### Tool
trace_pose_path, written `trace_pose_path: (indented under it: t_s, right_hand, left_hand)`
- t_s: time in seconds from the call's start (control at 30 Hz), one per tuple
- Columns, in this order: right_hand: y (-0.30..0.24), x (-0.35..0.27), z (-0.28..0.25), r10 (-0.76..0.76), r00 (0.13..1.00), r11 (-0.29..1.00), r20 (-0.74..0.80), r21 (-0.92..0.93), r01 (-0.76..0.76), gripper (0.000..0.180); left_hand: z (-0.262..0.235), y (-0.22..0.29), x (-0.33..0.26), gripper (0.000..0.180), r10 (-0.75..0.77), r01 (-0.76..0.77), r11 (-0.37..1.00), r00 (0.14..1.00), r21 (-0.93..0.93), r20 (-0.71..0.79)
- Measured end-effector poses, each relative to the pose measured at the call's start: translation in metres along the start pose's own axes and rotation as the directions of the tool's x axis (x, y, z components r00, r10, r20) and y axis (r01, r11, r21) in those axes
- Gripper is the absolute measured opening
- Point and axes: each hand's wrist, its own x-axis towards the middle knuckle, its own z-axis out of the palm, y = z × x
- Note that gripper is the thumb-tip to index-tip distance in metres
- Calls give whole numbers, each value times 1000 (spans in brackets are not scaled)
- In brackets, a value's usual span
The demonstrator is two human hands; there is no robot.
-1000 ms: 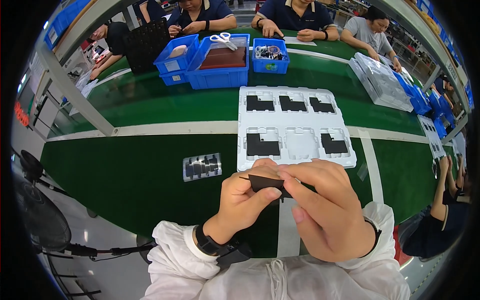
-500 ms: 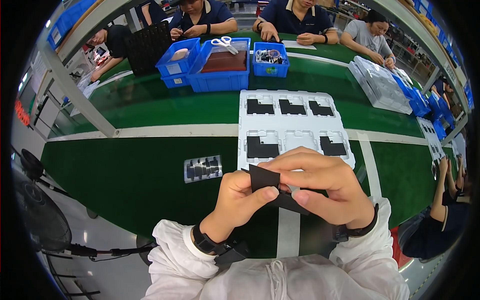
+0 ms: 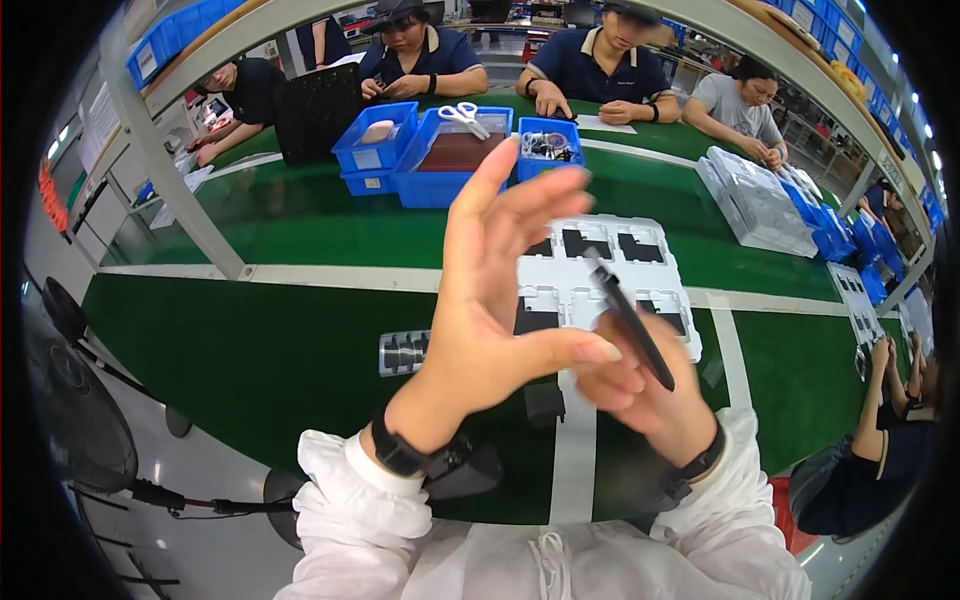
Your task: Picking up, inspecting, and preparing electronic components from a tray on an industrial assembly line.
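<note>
My left hand (image 3: pixel 480 300) is raised, its fingers spread upward and its thumb stretched toward the right hand; nothing is in it. My right hand (image 3: pixel 650 385), partly blurred, has its fingers closed around a slim black pen-like tool (image 3: pixel 637 330) with a greyish upper tip, held slanted. Whether my left thumb touches the right hand I cannot tell. On the green table under the hands lies a small black sheet piece (image 3: pixel 545 403). Beyond them is a white moulded tray (image 3: pixel 640 275) with several black L-shaped pieces (image 3: pixel 640 248); my left hand covers part of it.
A clear pack (image 3: pixel 403 353) of dark parts lies left of my left hand. Blue bins (image 3: pixel 430 192) stand farther back, one with white-handled scissors (image 3: pixel 465 118) on top. Stacked clear trays (image 3: pixel 755 210) sit at the right. Several people work across the table. Grey frame posts flank it.
Both hands held a folded black piece; now they are apart, and a small black piece lies on the table. My left hand has risen and opened. The pen-like tool now shows in my right.
</note>
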Motion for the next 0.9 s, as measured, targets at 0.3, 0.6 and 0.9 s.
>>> trace_pose_path:
  t_s: [0.3, 0.6, 0.9]
  right_hand:
    - [-2, 7, -14, -458, 882, 639, 110, -649, 413, 54]
    - [-5, -2, -8, -693, 703, 265, 163, -849, 458, 14]
    - [-3, -1, 0, -402, 914, 836, -61, -431, 339, 29]
  left_hand:
    - [7, 11, 1, 55, -170, 169, 985, 983, -11, -71]
    - [20, 8, -9, 28, -346, 343, 938, 927, -43, -147]
    - [16, -3, -6, 57, -264, 272, 945, 962, -182, 71]
